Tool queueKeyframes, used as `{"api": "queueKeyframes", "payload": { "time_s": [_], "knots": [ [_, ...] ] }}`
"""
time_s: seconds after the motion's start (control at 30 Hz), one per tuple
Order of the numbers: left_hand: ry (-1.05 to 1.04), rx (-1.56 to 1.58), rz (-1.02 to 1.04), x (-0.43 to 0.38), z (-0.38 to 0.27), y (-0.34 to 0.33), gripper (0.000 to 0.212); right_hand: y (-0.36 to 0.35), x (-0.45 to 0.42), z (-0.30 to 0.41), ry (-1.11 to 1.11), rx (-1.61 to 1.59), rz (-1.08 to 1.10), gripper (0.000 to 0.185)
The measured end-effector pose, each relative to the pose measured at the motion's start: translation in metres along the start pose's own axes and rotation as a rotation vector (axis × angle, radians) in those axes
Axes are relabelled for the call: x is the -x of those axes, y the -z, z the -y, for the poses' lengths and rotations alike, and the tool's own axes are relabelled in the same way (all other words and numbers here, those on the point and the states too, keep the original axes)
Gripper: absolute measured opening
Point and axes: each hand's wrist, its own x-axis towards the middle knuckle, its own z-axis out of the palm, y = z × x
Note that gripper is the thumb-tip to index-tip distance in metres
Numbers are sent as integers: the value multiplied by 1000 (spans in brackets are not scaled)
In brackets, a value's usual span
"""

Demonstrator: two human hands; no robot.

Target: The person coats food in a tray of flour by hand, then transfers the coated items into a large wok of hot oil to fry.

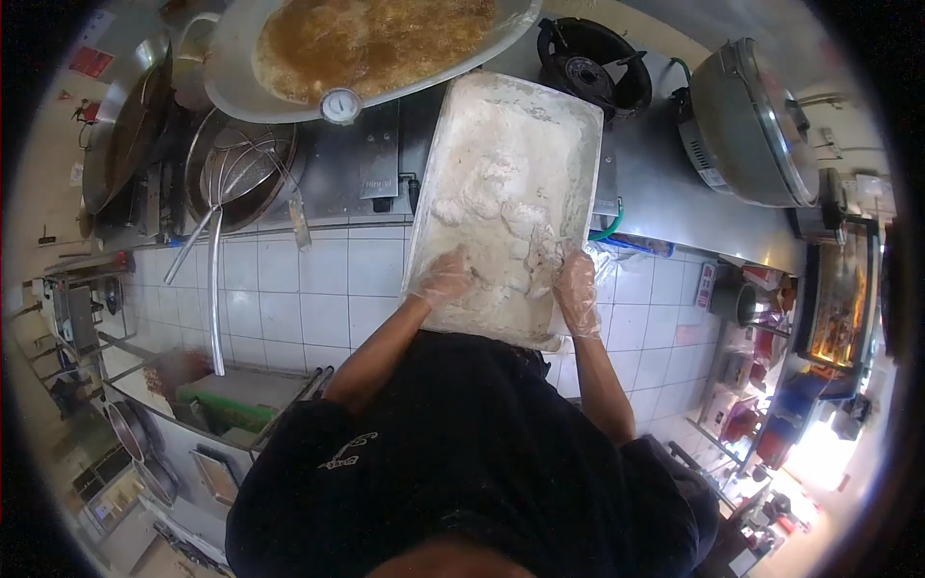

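Note:
A large rectangular tray [594, 155] of pale flour lies before me, tilted slightly in view. Several flour-coated food pieces, perhaps chicken, rest in it, one coated lump [498, 177] near the middle. My left hand [446, 278], in a clear plastic glove, is over the tray's near left part with its fingertips down in the flour; what they hold, if anything, is hidden. At the near right side, my right hand [577, 289], gloved likewise, has its fingers against a ragged floured piece [543, 261] and seems to grip it.
Beyond the tray stands a wide wok [238, 94] of bubbling oil, with a dial thermometer [340, 106] on its rim. Wire strainers [242, 170] rest over a pot at left, handles jutting out. A burner [592, 68] and a lidded cooker [744, 123] stand at right.

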Motion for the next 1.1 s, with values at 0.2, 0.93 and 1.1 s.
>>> {"api": "queueKeyframes", "payload": {
  "time_s": [0.2, 0.93, 1.1],
  "knots": [
    [192, -92, 347, 9, -28, 31, 85, -2, -2, 9, -158, -266, -70, 12],
    [143, -63, 184, 46, -44, 56, 62, 52, -20, 17, -91, -580, 82, 34],
    [289, -60, 55, 28, -22, 20, 71, 36, -10, 12, -122, -574, 92, 32]
  ]
}}
